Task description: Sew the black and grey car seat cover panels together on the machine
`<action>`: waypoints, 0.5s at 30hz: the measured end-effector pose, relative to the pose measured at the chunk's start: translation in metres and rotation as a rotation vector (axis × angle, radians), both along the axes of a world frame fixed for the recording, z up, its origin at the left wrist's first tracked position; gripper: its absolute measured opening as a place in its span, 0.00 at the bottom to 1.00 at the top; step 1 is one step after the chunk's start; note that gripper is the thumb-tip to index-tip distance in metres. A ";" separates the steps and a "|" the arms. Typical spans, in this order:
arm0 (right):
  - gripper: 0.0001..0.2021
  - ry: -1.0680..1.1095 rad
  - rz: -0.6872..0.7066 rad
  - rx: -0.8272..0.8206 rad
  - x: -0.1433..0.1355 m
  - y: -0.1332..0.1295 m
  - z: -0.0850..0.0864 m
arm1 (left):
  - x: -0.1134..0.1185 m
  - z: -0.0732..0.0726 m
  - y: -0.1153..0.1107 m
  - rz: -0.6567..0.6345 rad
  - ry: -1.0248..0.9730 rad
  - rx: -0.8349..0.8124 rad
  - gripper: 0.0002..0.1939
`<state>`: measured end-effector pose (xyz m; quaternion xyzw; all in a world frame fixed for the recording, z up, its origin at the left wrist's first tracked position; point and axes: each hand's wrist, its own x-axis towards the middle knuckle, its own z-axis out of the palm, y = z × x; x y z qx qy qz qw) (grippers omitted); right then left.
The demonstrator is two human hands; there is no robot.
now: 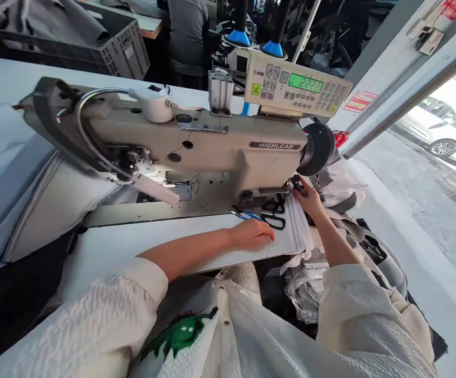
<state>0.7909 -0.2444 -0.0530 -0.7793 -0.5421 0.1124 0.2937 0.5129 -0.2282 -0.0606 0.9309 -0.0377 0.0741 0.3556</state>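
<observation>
My left hand [251, 233] is pinching a thread [268, 248] dangling below its fingertips; my right hand [308, 200] is gripping a black fitting [298, 184] by the sewing machine [196, 140]. Scissors [266, 217] are lying just beyond my left hand. Seemingly I'm not stitching now; what's finished isn't showing.

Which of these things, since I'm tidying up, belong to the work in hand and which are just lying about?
Likely in the work:
- sewing machine
- thread at the left hand
- small dark part at the right hand
- black-handled scissors, close by

Probably just lying about:
- grey crate
- clear plastic bag
</observation>
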 end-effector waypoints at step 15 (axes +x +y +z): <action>0.19 -0.488 0.466 0.095 -0.184 -0.087 -0.006 | -0.098 0.038 -0.059 -0.084 0.277 -0.211 0.15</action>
